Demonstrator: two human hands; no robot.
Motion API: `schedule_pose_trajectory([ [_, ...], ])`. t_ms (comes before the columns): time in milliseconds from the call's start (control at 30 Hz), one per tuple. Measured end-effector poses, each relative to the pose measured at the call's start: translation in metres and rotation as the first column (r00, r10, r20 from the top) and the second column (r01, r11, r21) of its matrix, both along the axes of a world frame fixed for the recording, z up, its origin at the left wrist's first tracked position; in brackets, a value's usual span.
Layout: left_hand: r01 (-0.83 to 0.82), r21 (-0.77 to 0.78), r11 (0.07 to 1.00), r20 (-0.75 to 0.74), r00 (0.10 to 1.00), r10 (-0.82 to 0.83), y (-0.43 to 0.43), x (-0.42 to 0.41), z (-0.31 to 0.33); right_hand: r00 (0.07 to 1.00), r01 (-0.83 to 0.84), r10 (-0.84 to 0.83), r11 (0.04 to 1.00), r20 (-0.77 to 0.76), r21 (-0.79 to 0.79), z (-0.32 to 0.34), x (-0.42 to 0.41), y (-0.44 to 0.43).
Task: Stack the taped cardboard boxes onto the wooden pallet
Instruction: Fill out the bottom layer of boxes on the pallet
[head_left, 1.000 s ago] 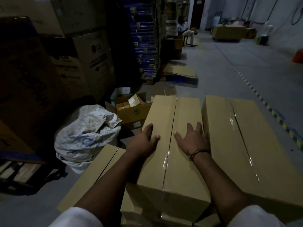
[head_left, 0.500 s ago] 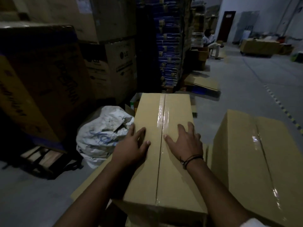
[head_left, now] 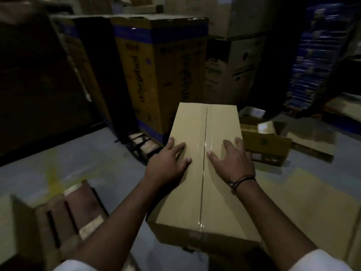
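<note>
**Taped cardboard box** (head_left: 197,202), count one. It is lying at the centre of the view, its long axis running away from the person and clear tape glinting along the top seam. Whatever is bearing it from below is hidden. It is appearing to ride above the floor (head_left: 58,169), and no pallet is showing under it.

**Hands**, count two. The left hand (head_left: 166,165) is pressing flat on the box top near the left edge, with fingers straight and spread. The right hand (head_left: 232,163) is doing likewise near the right edge. Neither is curling round anything. A cord bracelet (head_left: 242,179) is circling the right wrist.

**Wooden pallets**, count two.
- One slatted wooden pallet (head_left: 66,214) is lying at lower left, near the box but apart from it, and is blurred.
- A second pallet (head_left: 140,145) is peeping out from under a tall printed carton (head_left: 162,79) beyond the box.
- Which of the two is meant to receive the stack cannot be told.

**Progress**, as a judgement.
- This box is looking mid-carry and not yet placed.
- No taped box is plainly showing on either pallet.
- Pale cardboard (head_left: 11,222) at the far left is too smeared to identify.
- The set-down of this box is therefore outstanding, and any further boxes after it.

**Surroundings.**
- One open carton (head_left: 267,149) is lying on the floor to the right.
- One tan cardboard surface (head_left: 304,202) is showing at lower right, possibly another box.
- One stack of blue goods (head_left: 312,61) is standing at the far right.
</note>
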State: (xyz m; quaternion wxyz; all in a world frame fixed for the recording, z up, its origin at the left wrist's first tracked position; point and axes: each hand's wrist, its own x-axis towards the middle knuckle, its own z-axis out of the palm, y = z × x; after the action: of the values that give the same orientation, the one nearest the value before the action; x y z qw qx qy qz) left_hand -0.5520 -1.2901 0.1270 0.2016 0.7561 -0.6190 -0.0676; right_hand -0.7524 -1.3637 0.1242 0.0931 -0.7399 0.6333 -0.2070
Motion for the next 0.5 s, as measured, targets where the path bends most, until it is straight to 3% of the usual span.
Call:
schedule_pose_trajectory([
  [267,-0.244,-0.001,0.970,-0.049,0.969,0.244,0.124,0.142,-0.023,0.952,-0.306,0.305,0.952,0.036,0.025,-0.029,0.182,0.060],
  [500,-0.474,0.034,0.880,-0.092,0.875,0.475,0.226,0.234,-0.059,0.860,-0.510,0.510,0.856,0.025,0.088,-0.056,0.307,0.135],
])
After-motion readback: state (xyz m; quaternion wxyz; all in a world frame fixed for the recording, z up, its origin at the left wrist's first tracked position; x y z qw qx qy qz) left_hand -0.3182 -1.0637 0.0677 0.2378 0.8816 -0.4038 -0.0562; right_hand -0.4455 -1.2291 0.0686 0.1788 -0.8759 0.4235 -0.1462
